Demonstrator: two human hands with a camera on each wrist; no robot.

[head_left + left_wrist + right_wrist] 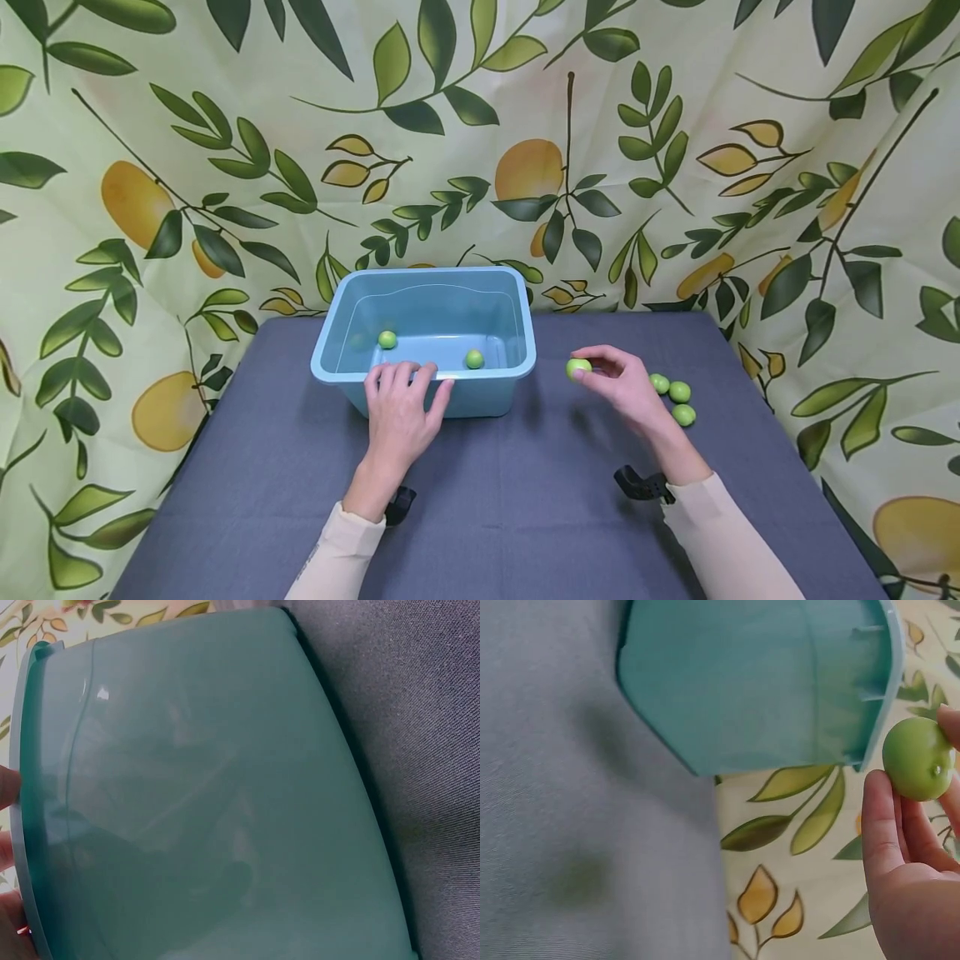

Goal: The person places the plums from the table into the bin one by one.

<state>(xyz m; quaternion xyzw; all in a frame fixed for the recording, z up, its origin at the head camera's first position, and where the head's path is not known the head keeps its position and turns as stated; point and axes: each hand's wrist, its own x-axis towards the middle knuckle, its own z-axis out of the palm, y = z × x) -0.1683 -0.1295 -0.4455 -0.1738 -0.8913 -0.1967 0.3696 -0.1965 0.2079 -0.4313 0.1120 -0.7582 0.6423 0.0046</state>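
My left hand (403, 408) holds the front rim of a light blue plastic tub (442, 396), its fingers over the edge. In the left wrist view, fingertips (9, 787) sit at the rim, with the tub's outer wall (195, 795) filling most of the picture. To the right of the tub, my right hand (621, 387) pinches a small green lime (578, 368) between thumb and fingers, above the table. The right wrist view shows this lime (918, 758) with a small nub on its skin. Inside the tub lie two more limes, one at left (387, 339) and one at right (474, 358).
Several loose limes (681, 400) lie on the table just right of my right hand. Dark grey-blue cloth (495, 500) covers the table. Behind it hangs a backdrop (465, 167) printed with leaves and fruit. Each wrist wears a black strap (643, 483).
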